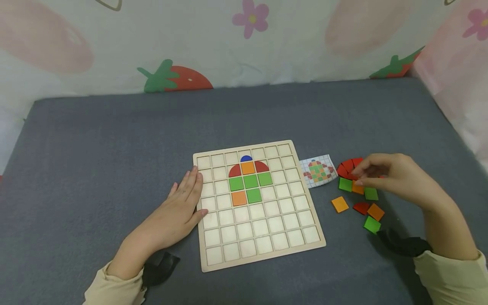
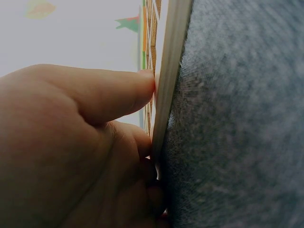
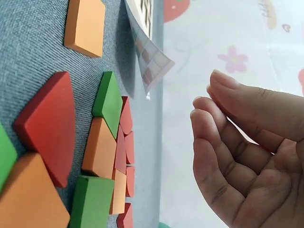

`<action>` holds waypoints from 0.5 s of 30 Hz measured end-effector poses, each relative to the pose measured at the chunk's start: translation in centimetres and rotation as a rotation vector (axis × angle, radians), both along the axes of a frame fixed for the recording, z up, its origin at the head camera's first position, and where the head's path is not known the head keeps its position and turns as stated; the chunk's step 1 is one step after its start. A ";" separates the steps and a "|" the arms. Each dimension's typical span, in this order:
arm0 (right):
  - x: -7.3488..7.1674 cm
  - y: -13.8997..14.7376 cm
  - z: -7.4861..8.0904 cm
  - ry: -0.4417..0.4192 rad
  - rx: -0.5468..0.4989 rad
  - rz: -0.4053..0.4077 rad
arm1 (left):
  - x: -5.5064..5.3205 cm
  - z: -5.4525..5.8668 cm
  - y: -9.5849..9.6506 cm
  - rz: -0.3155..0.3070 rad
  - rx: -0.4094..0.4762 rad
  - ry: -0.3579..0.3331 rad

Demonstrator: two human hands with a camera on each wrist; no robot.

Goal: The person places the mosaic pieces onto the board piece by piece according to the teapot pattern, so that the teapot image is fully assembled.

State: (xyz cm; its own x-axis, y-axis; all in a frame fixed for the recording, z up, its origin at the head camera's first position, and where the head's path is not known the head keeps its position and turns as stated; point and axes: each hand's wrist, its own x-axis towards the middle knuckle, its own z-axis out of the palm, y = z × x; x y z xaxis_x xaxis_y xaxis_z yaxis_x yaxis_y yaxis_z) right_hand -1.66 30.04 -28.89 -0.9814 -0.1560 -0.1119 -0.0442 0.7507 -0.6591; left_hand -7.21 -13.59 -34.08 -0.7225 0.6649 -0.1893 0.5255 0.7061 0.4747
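Grey cloth (image 1: 114,135) fronts patterned fabric (image 1: 206,38); left hand (image 1: 173,216) rests extended, right hand (image 1: 400,180) curves loosely.

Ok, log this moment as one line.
left hand: on board | right hand: empty, over loose blocks | board: partly filled, blue half-circle topmost

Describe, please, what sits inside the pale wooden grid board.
Its cells hold a blue semicircle, two red quarter-circles, two orange squares and four green squares. The left hand covers part of its left edge; anything beneath is hidden.
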 end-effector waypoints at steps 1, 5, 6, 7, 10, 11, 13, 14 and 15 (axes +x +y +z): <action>0.0 -0.1 0.0 -0.001 0.002 0.000 | 0.0 0.0 0.0 0.000 0.000 0.001; -0.2 -0.5 0.1 0.006 0.020 0.012 | 0.0 0.0 -0.1 0.001 -0.002 0.004; -0.3 -0.7 0.1 0.009 0.020 0.019 | 0.0 0.0 -0.1 0.002 -0.003 0.005; -0.4 -0.8 0.2 0.011 0.016 0.028 | 0.0 0.0 -0.1 0.002 -0.003 0.005; -0.6 -1.3 0.2 0.027 0.002 0.059 | 0.0 0.0 -0.1 0.005 -0.004 0.004; -0.7 -1.5 0.2 0.037 0.001 0.071 | 0.0 0.0 -0.1 0.005 -0.005 0.005; -1.0 -2.0 0.2 0.054 0.002 0.091 | 0.0 0.1 -0.1 0.005 -0.007 0.005; -1.1 -2.2 0.2 0.062 -0.001 0.101 | 0.0 0.1 0.0 0.005 -0.008 0.005; -1.2 -2.5 0.1 0.066 -0.003 0.110 | 0.0 0.1 0.0 0.004 -0.009 0.005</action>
